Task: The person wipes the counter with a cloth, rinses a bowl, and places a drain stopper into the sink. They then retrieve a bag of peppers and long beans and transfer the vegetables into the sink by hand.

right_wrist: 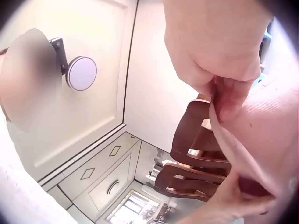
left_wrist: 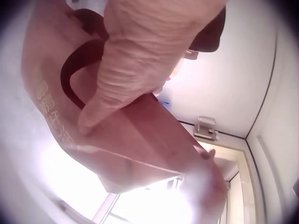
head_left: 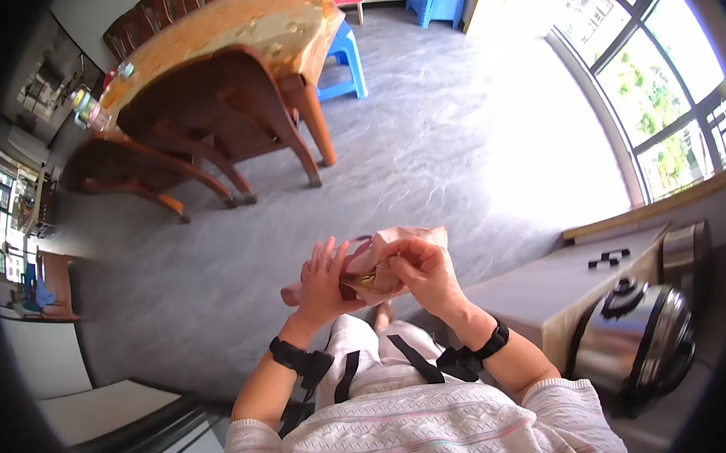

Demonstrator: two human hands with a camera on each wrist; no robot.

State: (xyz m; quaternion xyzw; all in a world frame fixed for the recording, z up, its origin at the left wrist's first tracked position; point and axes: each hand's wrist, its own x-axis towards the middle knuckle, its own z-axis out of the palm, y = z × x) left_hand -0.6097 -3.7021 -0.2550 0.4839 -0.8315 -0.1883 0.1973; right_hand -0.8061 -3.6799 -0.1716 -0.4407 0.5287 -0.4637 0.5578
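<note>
A pink cloth tote bag [head_left: 429, 233] with dark red handles is held up in front of the body. My right hand [head_left: 432, 276] pinches the bag's rim between thumb and bent fingers; the right wrist view shows the cloth edge between them. At the other side of the mouth is my left hand [head_left: 323, 288], fingers fairly straight along the outside, gripping the rim. In the left wrist view a digit lies against the bag's printed side, near a dark red handle [left_wrist: 70, 70]. Something golden [head_left: 366, 278] shows at the mouth; the rest of the inside is hidden.
A dining table [head_left: 259, 19] with wooden chairs [head_left: 215, 98] stands ahead to the left, a blue stool [head_left: 347, 64] beside it. To my right, a shiny metal cooker [head_left: 629, 339] sits by a grey counter [head_left: 530, 286]. Bright windows [head_left: 660, 94] line the right.
</note>
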